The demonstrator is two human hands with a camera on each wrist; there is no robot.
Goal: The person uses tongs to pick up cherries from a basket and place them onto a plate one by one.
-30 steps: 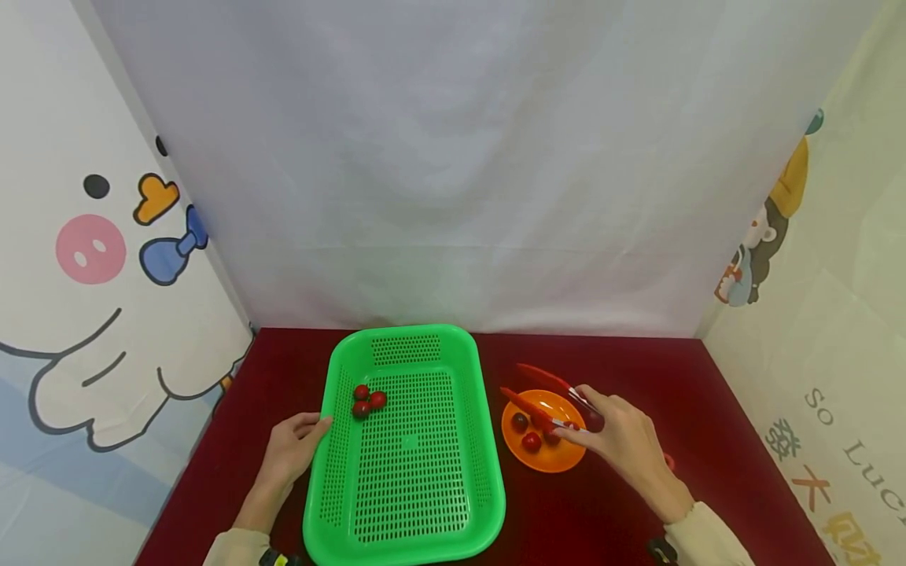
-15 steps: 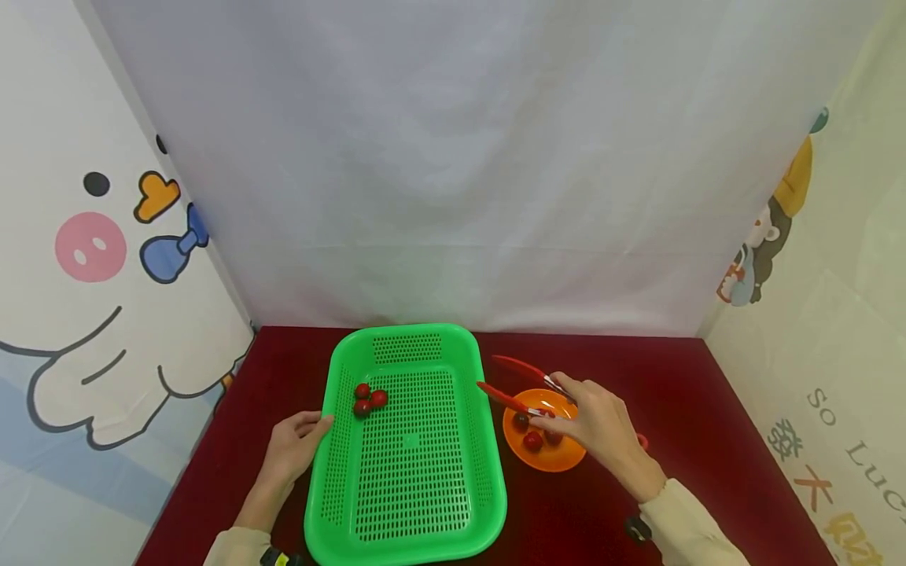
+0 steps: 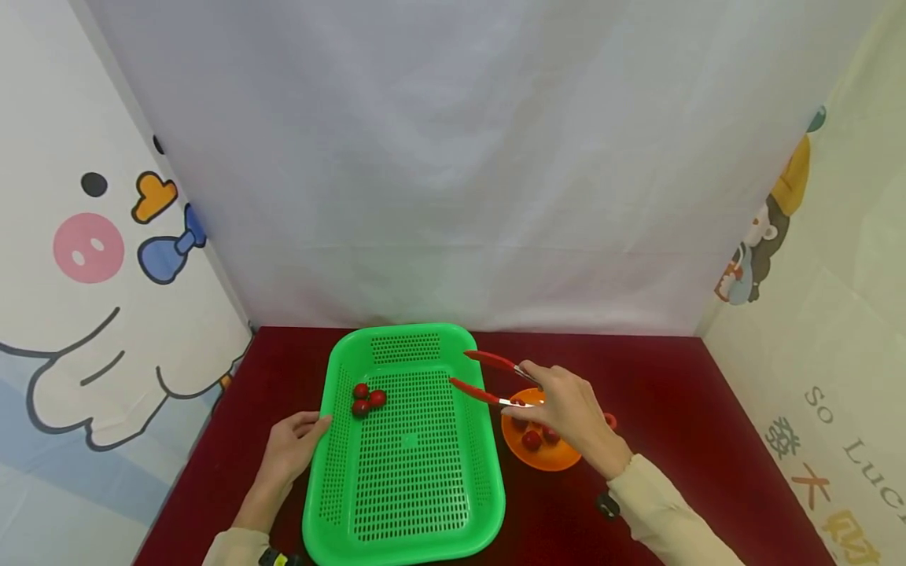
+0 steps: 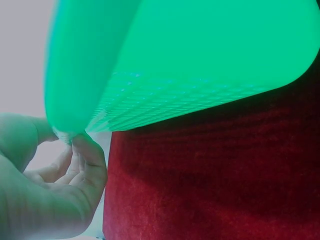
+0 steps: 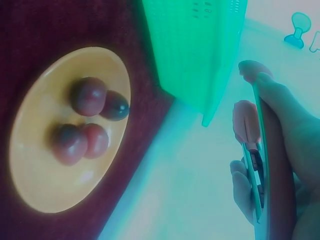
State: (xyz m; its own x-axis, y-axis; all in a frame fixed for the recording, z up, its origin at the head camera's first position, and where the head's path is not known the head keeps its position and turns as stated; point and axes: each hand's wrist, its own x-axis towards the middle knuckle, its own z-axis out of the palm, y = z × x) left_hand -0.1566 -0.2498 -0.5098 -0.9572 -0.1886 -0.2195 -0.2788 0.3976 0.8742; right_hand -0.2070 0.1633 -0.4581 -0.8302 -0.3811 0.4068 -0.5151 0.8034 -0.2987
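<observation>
My left hand (image 3: 292, 446) pinches the left rim of a green perforated plastic basket (image 3: 410, 495); the left wrist view shows the thumb and fingers meeting at that rim. Three cherry tomatoes (image 3: 378, 399) lie together in the basket's upper left. With my right hand (image 3: 569, 413) I grip red-tipped tongs (image 3: 476, 391), whose tips stand apart above the basket's right edge with nothing between them. Beneath the right hand sits an orange plate (image 3: 548, 462) bearing several cherry tomatoes (image 3: 531, 440), partly hidden by the hand in the head view but plain in the right wrist view.
A dark red cloth (image 3: 637, 393) covers the table. White fabric (image 3: 460, 196) hangs behind it, and printed cartoon sheets stand left and right. The plate lies close beside the basket's right side.
My right hand and the tongs have moved left from above the plate, bringing the tips over the basket's right edge. The left hand, basket and tomatoes look unmoved.
</observation>
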